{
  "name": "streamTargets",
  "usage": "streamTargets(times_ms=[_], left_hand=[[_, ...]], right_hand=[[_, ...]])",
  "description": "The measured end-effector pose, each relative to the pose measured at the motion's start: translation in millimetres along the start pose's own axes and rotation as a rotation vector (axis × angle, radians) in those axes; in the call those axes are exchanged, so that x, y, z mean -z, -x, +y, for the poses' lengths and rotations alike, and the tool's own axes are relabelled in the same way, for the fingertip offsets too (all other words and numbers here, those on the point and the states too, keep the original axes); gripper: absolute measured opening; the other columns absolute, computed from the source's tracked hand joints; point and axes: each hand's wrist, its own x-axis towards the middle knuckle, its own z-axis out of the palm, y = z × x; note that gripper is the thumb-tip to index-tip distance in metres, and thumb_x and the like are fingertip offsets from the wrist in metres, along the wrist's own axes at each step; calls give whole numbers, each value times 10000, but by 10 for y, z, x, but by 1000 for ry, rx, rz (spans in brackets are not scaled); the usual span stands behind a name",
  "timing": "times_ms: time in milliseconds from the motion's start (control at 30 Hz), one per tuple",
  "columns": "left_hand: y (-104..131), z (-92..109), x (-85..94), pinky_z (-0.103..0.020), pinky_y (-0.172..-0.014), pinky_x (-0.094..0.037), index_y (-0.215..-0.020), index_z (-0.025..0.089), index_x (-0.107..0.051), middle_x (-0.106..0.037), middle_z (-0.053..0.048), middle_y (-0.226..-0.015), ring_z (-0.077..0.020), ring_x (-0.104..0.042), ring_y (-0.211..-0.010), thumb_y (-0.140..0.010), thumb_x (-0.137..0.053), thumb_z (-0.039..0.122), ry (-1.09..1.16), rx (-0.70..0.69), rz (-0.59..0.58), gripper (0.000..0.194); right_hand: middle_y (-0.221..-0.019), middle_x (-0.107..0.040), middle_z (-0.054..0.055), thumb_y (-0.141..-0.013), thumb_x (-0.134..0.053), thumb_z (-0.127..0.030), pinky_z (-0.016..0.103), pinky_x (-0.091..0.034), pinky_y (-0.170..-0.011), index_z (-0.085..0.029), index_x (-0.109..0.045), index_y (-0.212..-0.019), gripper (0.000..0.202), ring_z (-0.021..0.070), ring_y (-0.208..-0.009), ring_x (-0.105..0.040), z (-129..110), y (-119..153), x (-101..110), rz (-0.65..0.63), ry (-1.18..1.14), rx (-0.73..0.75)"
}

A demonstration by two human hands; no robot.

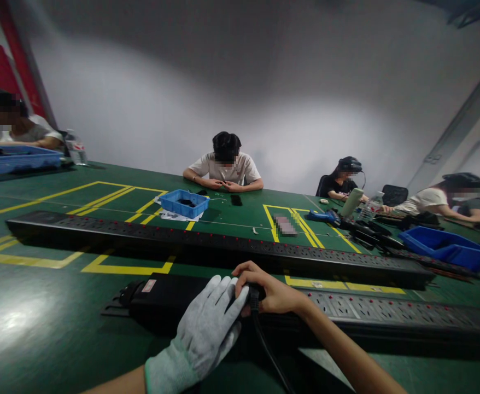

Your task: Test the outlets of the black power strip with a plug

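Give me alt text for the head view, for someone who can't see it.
A bare right hand grips the end of a black cord at a long black power strip, a gloved left hand close beside it. Behind, on the green table, lie another strip and a small blue tray; other people sit around.

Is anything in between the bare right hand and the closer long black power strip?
Yes: a black cable's ribbed end, in the bare right hand, at the closer long black strip. The grey-white gloved left hand lies beside it. Nothing else shows; hands hide part.
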Motion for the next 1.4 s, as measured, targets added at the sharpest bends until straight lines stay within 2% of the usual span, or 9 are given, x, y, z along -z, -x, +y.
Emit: streamTargets(times_ms=[367, 567, 733, 933, 1233, 1400], left_hand=[[32, 4, -13, -500, -994, -479, -1364, 123, -494, -599, -151, -1263, -323, -512, -1241, -827, -499, 153, -3, 11, -76, 538], [48, 3, -13, -513, -1028, -449, -1366, 116, -490, -567, -163, -1313, -329, -479, -1278, -826, -518, 153, 25, 15, -68, 541], [26, -8, 0, -508, -975, -491, -1327, 102, -525, -583, -175, -1276, -342, -484, -1266, -822, -496, 146, 6, -16, -44, 508], [2, 3, 6, -517, -964, -502, -1330, 91, -519, -586, -176, -1265, -339, -512, -1227, -819, -493, 134, -3, -14, -59, 513], [6, -5, 13, -498, -969, -502, -1320, 106, -526, -599, -161, -1240, -329, -518, -1220, -824, -506, 165, 20, 0, -19, 499], [37, -3, -20, -522, -982, -486, -1309, 106, -530, -600, -158, -1245, -335, -509, -1235, -834, -504, 166, 25, -2, -48, 480]], right_hand=[[-1219, -429, 66, -703, -816, -261, 368, -362, -1048, -182, -597, -949, 339, 209, -1212, -449, 7, -1, -2, 26, -12, 32], [-1194, -450, 59, -689, -831, -288, 365, -382, -1021, -183, -598, -937, 356, 200, -1164, -480, 33, 9, -17, 47, -16, 12], [-1195, -457, 62, -690, -833, -303, 367, -390, -1012, -182, -614, -938, 352, 204, -1163, -482, 68, 2, -17, 48, -23, 26], [-1189, -465, 57, -687, -834, -296, 365, -397, -1010, -188, -623, -930, 340, 204, -1159, -488, 70, -2, -10, 50, -23, 26], [-1170, -489, 52, -693, -825, -260, 362, -399, -1018, -190, -674, -941, 299, 203, -1142, -515, 50, -9, -9, 38, -16, 24], [-1227, -512, 63, -690, -822, -232, 379, -384, -1042, -200, -705, -971, 306, 221, -1187, -513, 44, -12, 1, 16, -15, 36]])
